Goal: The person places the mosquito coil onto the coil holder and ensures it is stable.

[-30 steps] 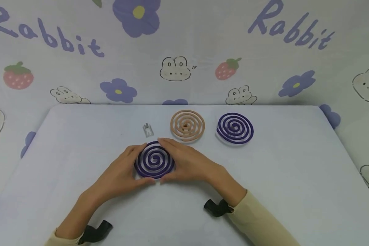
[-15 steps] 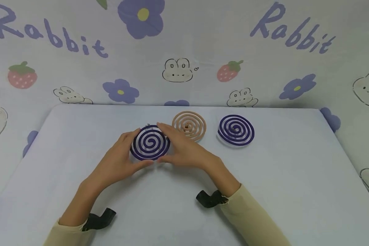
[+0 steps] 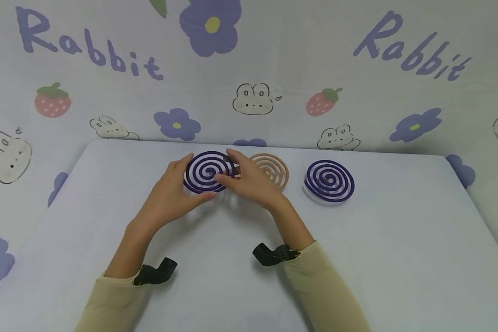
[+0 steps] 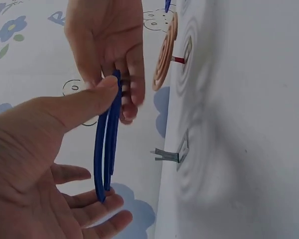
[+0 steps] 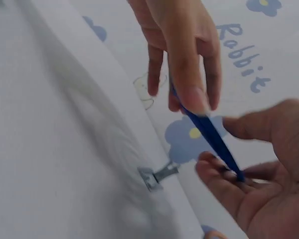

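Observation:
A dark purple mosquito coil [image 3: 209,171] is held raised above the table, between both hands. It looks blue and nearly edge-on in the wrist views. My left hand [image 3: 170,189] grips its left rim, thumb at the near edge and fingers at the far edge. My right hand [image 3: 253,180] is at the right rim; its thumb lies over the coil near the centre in the head view. In the right wrist view that thumb is apart from the coil, while the curled fingers meet its edge. Below the coil stands a small metal coil stand [image 4: 175,155], hidden in the head view.
A tan mosquito coil [image 3: 280,168] sits raised on a stand just beyond my right hand, partly covered by it. Another purple coil [image 3: 329,180] is farther right. The white table [image 3: 398,240] ends at a printed cloth backdrop [image 3: 290,55].
Both hands have carried the purple coil away from me, from the near side of the metal stand to over it. My right thumb has shifted from the near rim inward over the coil.

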Action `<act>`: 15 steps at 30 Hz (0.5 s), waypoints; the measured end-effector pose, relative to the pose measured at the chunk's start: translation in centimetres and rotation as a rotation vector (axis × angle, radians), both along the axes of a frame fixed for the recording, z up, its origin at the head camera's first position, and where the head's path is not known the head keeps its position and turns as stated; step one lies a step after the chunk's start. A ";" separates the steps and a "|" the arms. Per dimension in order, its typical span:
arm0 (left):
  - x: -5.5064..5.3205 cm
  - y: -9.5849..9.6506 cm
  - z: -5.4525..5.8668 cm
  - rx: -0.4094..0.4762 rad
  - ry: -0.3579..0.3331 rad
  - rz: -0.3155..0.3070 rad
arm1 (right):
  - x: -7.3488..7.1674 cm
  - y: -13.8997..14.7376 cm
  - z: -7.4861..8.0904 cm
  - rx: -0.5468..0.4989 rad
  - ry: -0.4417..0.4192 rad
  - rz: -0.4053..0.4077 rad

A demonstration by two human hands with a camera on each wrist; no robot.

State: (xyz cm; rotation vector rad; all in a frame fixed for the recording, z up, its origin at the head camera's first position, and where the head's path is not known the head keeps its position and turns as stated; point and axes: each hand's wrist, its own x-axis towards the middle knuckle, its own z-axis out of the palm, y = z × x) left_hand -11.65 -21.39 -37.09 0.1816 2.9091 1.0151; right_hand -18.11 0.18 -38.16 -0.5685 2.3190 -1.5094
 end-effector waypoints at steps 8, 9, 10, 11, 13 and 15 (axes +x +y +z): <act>-1.4 1.1 0.8 -0.016 -0.027 0.087 | -1.4 -2.8 -1.1 -0.193 -0.151 -0.263; -1.6 1.1 1.0 -0.020 -0.043 0.093 | -1.6 -3.0 -1.2 -0.211 -0.156 -0.276; -1.8 1.1 1.2 -0.016 -0.063 0.093 | -1.8 -3.2 -1.3 -0.226 -0.156 -0.284; -2.0 1.0 1.4 -0.009 -0.083 0.093 | -2.0 -3.3 -1.4 -0.238 -0.153 -0.290; -2.4 0.6 1.6 0.036 -0.146 0.101 | -2.3 -3.4 -1.4 -0.203 -0.099 -0.304; -2.8 0.3 1.5 0.113 -0.213 0.123 | -2.5 -3.3 -1.6 -0.134 -0.030 -0.313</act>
